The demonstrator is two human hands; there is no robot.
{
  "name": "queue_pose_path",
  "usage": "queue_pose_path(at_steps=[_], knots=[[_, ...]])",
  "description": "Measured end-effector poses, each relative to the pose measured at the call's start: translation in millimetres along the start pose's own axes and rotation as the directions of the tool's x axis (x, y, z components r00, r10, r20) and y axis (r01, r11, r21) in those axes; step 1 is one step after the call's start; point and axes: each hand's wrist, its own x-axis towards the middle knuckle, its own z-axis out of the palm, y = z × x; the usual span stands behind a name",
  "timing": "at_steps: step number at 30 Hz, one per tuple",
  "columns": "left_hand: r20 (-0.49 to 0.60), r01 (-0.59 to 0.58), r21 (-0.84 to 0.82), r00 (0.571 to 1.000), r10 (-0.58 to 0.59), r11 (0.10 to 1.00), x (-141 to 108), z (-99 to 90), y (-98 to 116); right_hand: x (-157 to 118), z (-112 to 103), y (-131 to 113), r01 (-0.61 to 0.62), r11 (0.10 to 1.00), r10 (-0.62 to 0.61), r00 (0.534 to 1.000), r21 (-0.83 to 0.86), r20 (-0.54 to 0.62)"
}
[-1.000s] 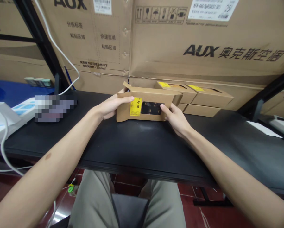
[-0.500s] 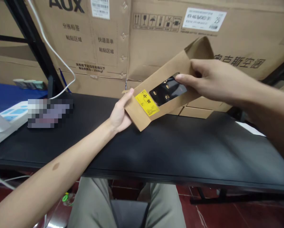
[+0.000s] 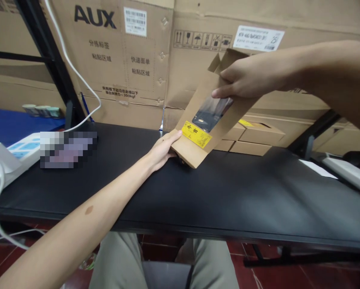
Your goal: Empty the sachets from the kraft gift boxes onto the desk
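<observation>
- Right hand (image 3: 249, 76) up high, fingers wrapped over the top end of a kraft-card box (image 3: 199, 106), thumb lying across the face: a firm grasp!
- Left hand (image 3: 163, 150) at the low end, fingers stretched out and cupping the bottom corner, not clenched.
- The box hangs tilted in the air between them, just above a black tabletop (image 3: 228, 200); whether its lowest corner touches, I can't tell.
- Matte, fibrous card, a flap standing open at the top end, a glossy yellow label (image 3: 197, 134) with black characters.
- A window (image 3: 211, 114) in the card shows something dark, flecked with gold.
- Behind, smaller kraft boxes (image 3: 253, 136) are stacked against a big corrugated AUX carton (image 3: 92, 60).
- Far left, a white cable (image 3: 74, 76) snakes down past a white power strip (image 3: 20, 150).
</observation>
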Motion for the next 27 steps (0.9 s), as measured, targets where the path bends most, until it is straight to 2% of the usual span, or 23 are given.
queue_pose_path(at_steps=[3,5,9,13,15,19,23,27], knots=[[0.011,-0.008,0.149,1.0,0.007,0.989,1.6,-3.7,0.7,-4.6,-5.2,-9.9,-0.18,0.983,0.182,0.98,-0.03,0.082],[0.0,-0.007,0.223,1.0,0.007,0.975,2.2,-5.6,1.5,-8.0,-6.1,-11.3,-0.215,0.976,0.216,0.97,-0.021,0.113],[-0.025,-0.003,0.317,1.0,0.011,0.949,4.0,-8.5,2.1,-12.5,-6.5,-9.7,-0.188,0.981,0.187,0.982,0.041,0.034],[-0.037,-0.016,0.418,0.999,0.035,0.908,5.3,-10.3,0.8,-12.8,-10.8,-12.2,-0.315,0.948,0.314,0.949,-0.049,-0.015],[-0.04,-0.025,0.469,0.998,0.05,0.883,5.5,-11.3,-0.1,-11.7,-12.3,-12.2,-0.306,0.943,0.305,0.952,-0.128,-0.027],[-0.082,-0.015,0.561,0.994,0.074,0.828,4.9,-12.9,-0.3,-11.6,-11.7,-9.1,-0.167,0.961,0.16,0.986,-0.219,-0.05],[-0.092,-0.015,0.609,0.992,0.089,0.793,3.2,-12.1,1.5,-17.9,-13.8,-8.6,-0.287,0.939,0.28,0.958,-0.189,-0.062],[-0.083,-0.036,0.629,0.99,0.112,0.777,2.2,-10.3,3.0,-25.1,-17.7,-10.3,-0.315,0.938,0.303,0.948,-0.145,-0.101]])
